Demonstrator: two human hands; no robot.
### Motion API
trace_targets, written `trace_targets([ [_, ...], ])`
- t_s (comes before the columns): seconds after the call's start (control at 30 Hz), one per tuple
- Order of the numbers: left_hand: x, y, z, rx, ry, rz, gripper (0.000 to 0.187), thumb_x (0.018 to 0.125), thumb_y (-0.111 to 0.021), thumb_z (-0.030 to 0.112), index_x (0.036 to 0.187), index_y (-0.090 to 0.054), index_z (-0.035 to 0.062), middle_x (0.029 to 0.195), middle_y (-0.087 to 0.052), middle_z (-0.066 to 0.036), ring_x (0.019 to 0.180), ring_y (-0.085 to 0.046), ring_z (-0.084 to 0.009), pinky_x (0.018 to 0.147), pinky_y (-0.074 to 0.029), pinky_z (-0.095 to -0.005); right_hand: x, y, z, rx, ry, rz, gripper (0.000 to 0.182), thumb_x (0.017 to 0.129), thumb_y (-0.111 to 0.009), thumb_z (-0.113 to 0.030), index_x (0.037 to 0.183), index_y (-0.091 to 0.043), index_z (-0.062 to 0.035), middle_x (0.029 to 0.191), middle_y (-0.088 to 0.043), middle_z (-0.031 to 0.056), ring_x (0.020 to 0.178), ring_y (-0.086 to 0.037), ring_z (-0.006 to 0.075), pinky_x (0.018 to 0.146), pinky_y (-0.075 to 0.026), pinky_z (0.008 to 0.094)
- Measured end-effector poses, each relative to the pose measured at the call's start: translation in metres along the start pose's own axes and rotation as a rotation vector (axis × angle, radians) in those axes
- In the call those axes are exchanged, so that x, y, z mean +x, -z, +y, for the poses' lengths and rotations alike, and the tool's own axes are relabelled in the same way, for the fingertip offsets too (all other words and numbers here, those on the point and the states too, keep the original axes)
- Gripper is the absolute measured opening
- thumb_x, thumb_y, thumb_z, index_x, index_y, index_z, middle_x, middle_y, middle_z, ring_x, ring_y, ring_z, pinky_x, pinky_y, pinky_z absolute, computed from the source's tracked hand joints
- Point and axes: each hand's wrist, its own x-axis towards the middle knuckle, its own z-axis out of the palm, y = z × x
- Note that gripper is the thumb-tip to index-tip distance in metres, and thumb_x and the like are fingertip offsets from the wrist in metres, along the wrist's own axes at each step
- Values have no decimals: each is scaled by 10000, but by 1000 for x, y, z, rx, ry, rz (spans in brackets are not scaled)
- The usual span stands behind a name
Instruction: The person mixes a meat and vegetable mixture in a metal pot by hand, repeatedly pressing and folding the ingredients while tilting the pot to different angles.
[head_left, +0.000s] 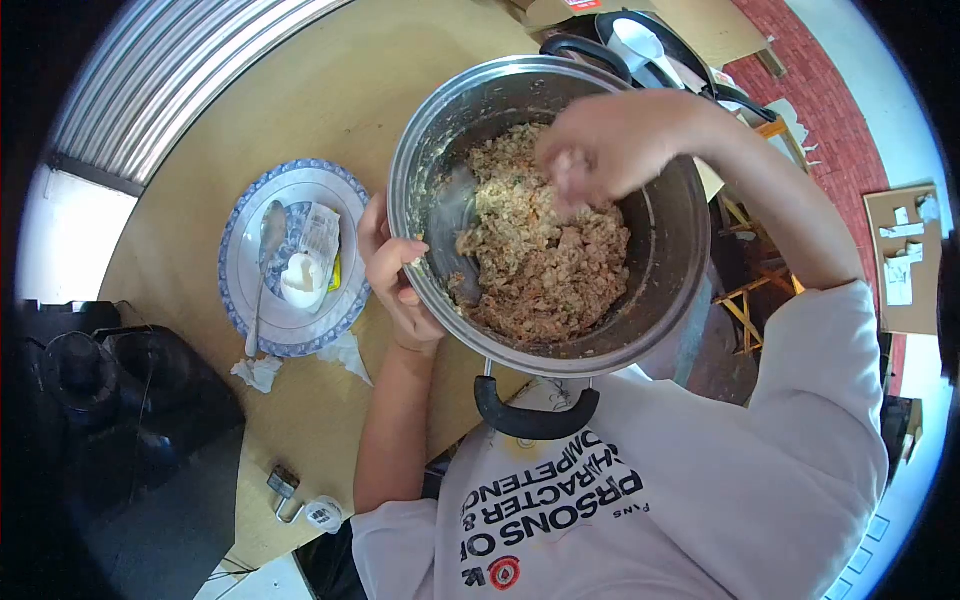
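Note:
A large steel pot (660,270) with black handles is tilted and holds a crumbly brown and beige ground mixture (550,260). My left hand (395,270) grips the pot's rim on its left side, thumb over the edge. Inside the pot, my right hand (600,150) is over the upper part of the mixture, blurred by motion, with its fingers bent down toward the food. Whether they hold any of it cannot be made out.
On the table (180,230), left of the pot, a blue-rimmed plate (240,290) holds a spoon (268,240), an eggshell piece and a packet. Nearer are a padlock (284,482) and a small white-lidded container (323,514). Black equipment (130,430) stands lower left; a pan (690,60) lies behind the pot.

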Motion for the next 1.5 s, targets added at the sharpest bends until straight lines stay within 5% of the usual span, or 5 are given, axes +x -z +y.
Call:
trace_targets([
  [0.17, 3, -2, -2, 7, -8, 11, 520, 946, -318, 636, 1037, -474, 148, 1285, -411, -250, 1150, -510, -370, 985, -398, -484, 98, -62, 34, 151, -50, 354, 465, 916, -465, -367, 989, -642, 57, 916, -660, 239, 846, -650, 348, 786, -494, 462],
  [0.23, 2, -2, -4, -15, -3, 7, 518, 946, -312, 635, 1033, -474, 151, 1288, -414, -250, 1147, -513, -373, 981, -402, -486, 145, -71, 14, -281, 395, 298, 461, 897, -460, -340, 961, -638, 80, 952, -655, 267, 869, -647, 386, 812, -504, 475],
  [0.5, 3, 6, -5, 34, -51, -46, 515, 946, -305, 633, 1045, -488, 161, 1284, -435, -265, 1175, -502, -411, 976, -411, -502, 36, 14, -77, 102, 295, -232, 425, 802, -579, -337, 931, -669, 58, 832, -672, 239, 794, -651, 379, 759, -498, 453],
  [0.63, 3, 5, -3, 46, -17, -30, 507, 948, -315, 624, 1043, -493, 159, 1278, -439, -274, 1168, -506, -419, 964, -422, -500, 100, -57, -51, 160, 34, -312, 444, 768, -617, -357, 953, -690, 41, 806, -688, 187, 765, -659, 316, 749, -509, 410],
  [1.5, 15, 10, 10, 91, 0, -111, 490, 963, -324, 598, 1060, -499, 151, 1275, -445, -292, 1149, -520, -414, 953, -433, -497, 116, -55, -39, -64, 178, -479, 469, 810, -584, -327, 1040, -638, 78, 983, -673, 237, 916, -641, 354, 826, -469, 458],
])
